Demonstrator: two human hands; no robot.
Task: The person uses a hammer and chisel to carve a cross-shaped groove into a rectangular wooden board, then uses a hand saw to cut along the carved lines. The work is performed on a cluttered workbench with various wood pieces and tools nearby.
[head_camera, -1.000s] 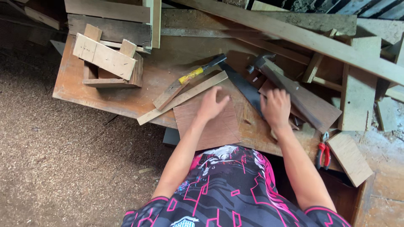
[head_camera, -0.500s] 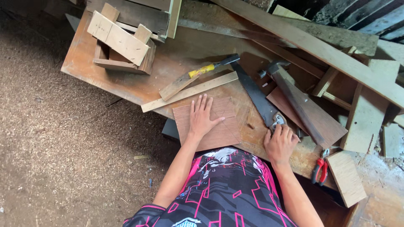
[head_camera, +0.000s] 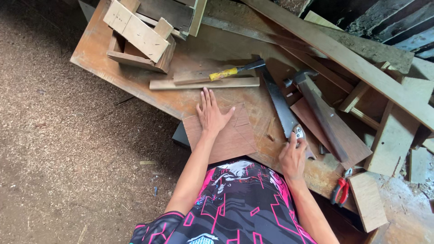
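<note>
My left hand (head_camera: pixel 211 114) lies flat, fingers spread, on a reddish-brown plywood piece (head_camera: pixel 226 138) that rests at the near edge of the wooden workbench (head_camera: pixel 117 77). My right hand (head_camera: pixel 293 156) grips the handle of a hand saw (head_camera: pixel 280 106) whose dark blade lies flat on the bench and points away from me. A hammer (head_camera: pixel 316 101) with a long wooden handle lies just right of the saw.
A chisel with a yellow band (head_camera: pixel 217 74) and a thin wooden strip (head_camera: pixel 205 84) lie beyond the plywood. A small wooden box frame (head_camera: pixel 140 40) sits at the far left. Red pliers (head_camera: pixel 340 190) and stacked planks (head_camera: pixel 361 58) fill the right. Sawdust covers the floor (head_camera: pixel 58 158).
My right hand has moved back toward me from the boards and closed on the saw handle. My left hand stays flat on the plywood. The view has shifted.
</note>
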